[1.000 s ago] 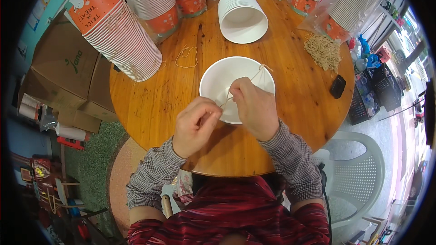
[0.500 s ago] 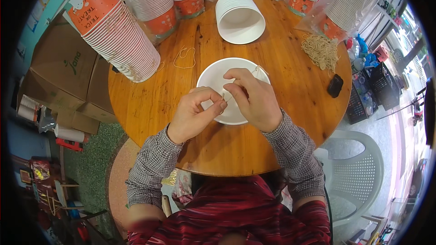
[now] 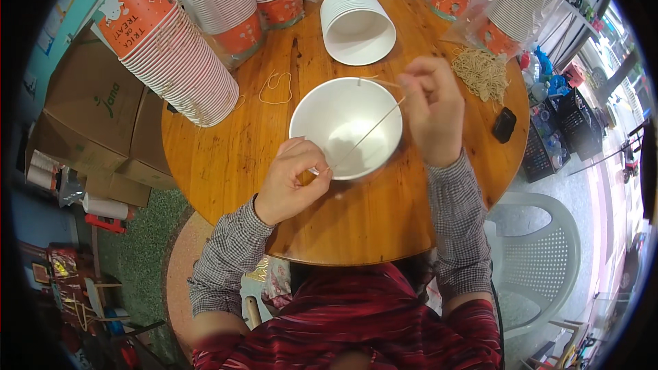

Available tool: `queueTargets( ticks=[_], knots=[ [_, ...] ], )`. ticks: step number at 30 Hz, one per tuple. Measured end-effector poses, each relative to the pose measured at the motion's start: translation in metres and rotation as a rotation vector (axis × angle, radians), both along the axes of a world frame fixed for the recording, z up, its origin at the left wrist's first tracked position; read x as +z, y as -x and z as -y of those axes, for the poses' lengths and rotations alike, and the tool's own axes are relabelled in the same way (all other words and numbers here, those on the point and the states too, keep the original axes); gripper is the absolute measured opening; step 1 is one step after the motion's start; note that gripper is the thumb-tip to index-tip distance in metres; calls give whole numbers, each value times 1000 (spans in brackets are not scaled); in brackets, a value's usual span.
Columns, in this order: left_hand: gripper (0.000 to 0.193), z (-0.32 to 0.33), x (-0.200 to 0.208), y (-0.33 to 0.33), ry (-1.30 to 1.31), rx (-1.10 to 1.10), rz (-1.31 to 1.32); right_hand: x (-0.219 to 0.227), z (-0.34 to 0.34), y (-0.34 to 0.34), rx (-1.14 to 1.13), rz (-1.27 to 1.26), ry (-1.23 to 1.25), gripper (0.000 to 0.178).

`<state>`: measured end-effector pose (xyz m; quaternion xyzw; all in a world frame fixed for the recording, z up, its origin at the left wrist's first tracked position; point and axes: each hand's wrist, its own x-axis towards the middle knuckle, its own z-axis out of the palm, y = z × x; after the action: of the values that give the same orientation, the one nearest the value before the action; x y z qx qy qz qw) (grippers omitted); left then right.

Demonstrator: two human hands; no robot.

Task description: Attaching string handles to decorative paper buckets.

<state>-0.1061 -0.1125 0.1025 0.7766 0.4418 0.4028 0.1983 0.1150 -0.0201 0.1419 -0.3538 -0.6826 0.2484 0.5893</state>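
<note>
A white paper bucket (image 3: 346, 106) stands mouth up on the wooden table in front of me. Across its opening runs a thin beige cord (image 3: 375, 127), stretched taut between my hands. My left hand (image 3: 296, 177) is closed at the bucket's near left rim, pinching the cord's lower end. Beyond the right rim my raised right hand (image 3: 434, 106) is closed on the cord's upper part, slightly smeared by motion. Near the far right rim a bit of cord reaches toward that hand; how it joins the bucket is too small to tell.
Nested white buckets (image 3: 358, 31) lie on their side beyond. A tall stack of orange-printed buckets (image 3: 181, 62) leans at left; bagged stacks (image 3: 507, 7) line the back. A pile of beige cords (image 3: 480, 75), a black object (image 3: 504, 125) and a loose cord (image 3: 275, 89) lie about.
My right hand has moved right and away from the left hand, drawing the cord taut. The left hand has shifted slightly left and down; the bucket sits a little farther left.
</note>
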Motion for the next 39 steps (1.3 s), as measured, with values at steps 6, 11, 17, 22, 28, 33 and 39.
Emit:
queueTargets(
  ticks=[6, 11, 17, 22, 28, 33, 39],
  knots=[
    [6, 1, 3, -4, -8, -44, -123, -10, -10, -14, 30, -108, 77, 12],
    [6, -1, 3, -8, -115, -59, -222, -19, -22, -24, 75, -105, 78, 12],
    [20, 7, -4, -15, -306, 15, -331, -37, -16, -50, 250, 73, 93, 9],
    [22, 4, -11, -14, -369, 57, -395, -53, -6, -87, 688, 266, 662, 17],
    [24, -6, -9, -6, -353, 41, -318, -82, -13, -84, 324, 168, 290, 17],
    [25, -4, -7, -6, -348, 134, -342, -93, -34, -98, 72, 151, 491, 17],
    [26, 0, -8, 9, -357, 191, -360, -137, -125, -153, -326, 281, 291, 22]
  ],
)
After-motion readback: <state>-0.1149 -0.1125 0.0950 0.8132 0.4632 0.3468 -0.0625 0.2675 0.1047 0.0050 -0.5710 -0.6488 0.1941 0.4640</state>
